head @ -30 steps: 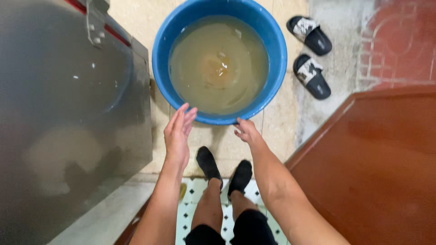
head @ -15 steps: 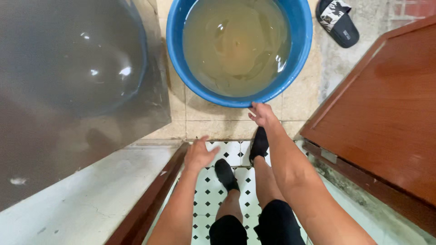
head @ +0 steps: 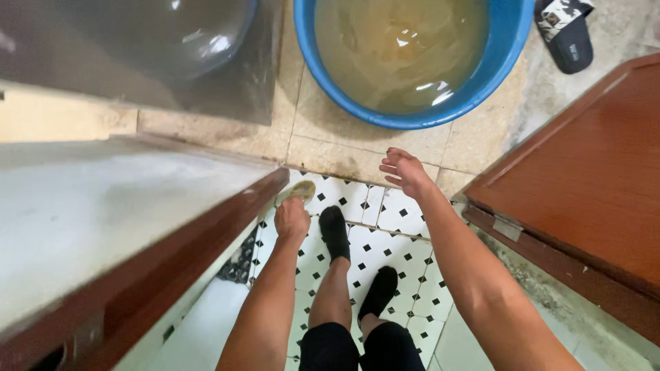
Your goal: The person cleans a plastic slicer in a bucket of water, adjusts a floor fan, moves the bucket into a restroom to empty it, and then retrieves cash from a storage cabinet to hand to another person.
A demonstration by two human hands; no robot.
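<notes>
- We see the right hand [head: 405,170] held out over the threshold with its fingers spread wide and nothing in it; it is near the blue basin [head: 505,62] but clear of its rim.
- The left hand [head: 292,221] hangs lower, curled in loosely, fingers drawn narrow and turned away from us, so we cannot tell whether anything lies in its palm. It sits just beside a pale yellowish object [head: 297,192] on the tiles, and we cannot make out whether the two touch or what that object is.
- The basin stands on the beige floor tiles [head: 323,148] at the top of the view, filled with murky brownish water [head: 399,48]; its far rim is cut off by the upper edge.
- A black slipper [head: 567,34] lies to the right of the basin, only partly in view.
- Two feet in black socks [head: 335,232] stand on the white floor with small black diamonds [head: 402,251], one ahead of the other.
- A reddish-brown wooden door [head: 591,185] fills the right side, cut off by the frame.
- On the left we see a pale ledge [head: 103,213] with a dark wooden edge, blurred; beyond it a grey, shiny surface [head: 137,48] with a rounded shape in it, too hazy for us to identify.
</notes>
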